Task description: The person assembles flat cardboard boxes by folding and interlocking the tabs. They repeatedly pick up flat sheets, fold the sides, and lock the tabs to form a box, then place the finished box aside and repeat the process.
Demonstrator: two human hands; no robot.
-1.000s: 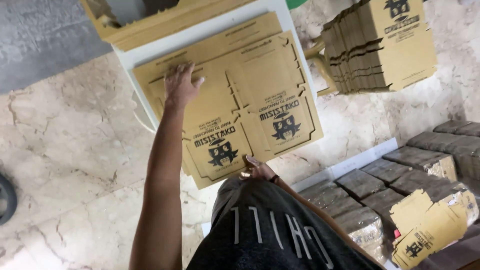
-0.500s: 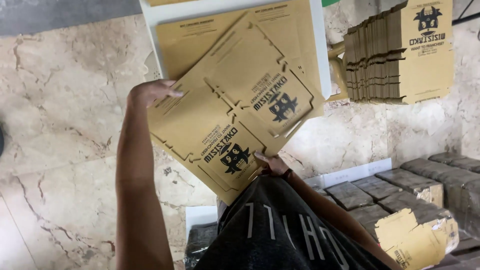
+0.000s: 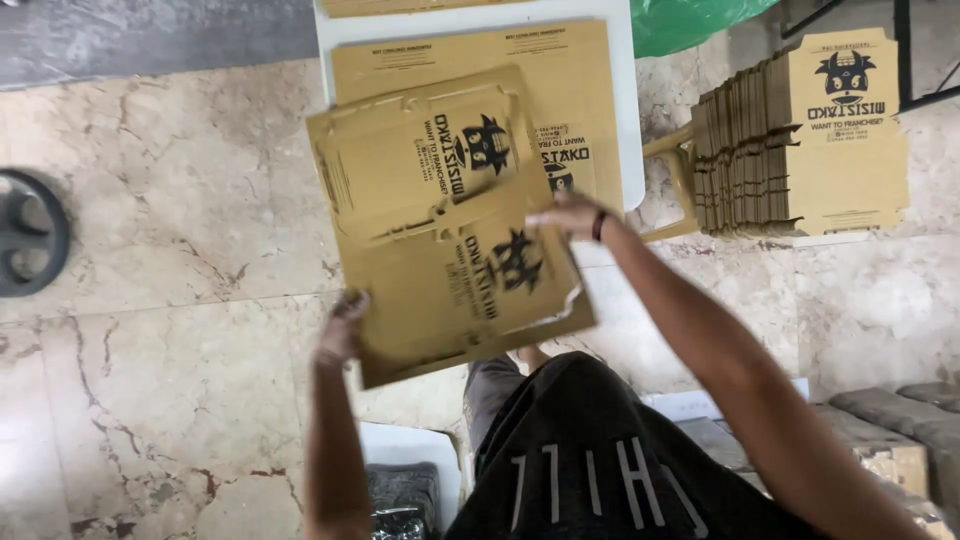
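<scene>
A flat brown cardboard sheet, die-cut and printed in black, is held in the air between both hands, tilted and lifted clear of the desk; the left hand is closed on the sheet's lower left corner, with the fingers curled over the edge and the rest hidden behind the card; the right hand is laid against the sheet's right edge, fingers held together and stretched flat, though whether the thumb is tucked behind the card cannot be told; a dark band is worn at that wrist.

Just beyond the right hand, a second flat sheet of the same kind is seen lying on the white desk, partly covered by the held one; well to the right of the right hand, a stack of folded cardboard boxes is stood on edge on the marble floor; a green plastic bag is seen beyond that, at the desk's far corner; far to the left of the left hand, a dark round object is cut off by the frame edge; below both hands, a dark printed shirt is seen on the person's body; grey packed bundles are lined up under the right forearm.
</scene>
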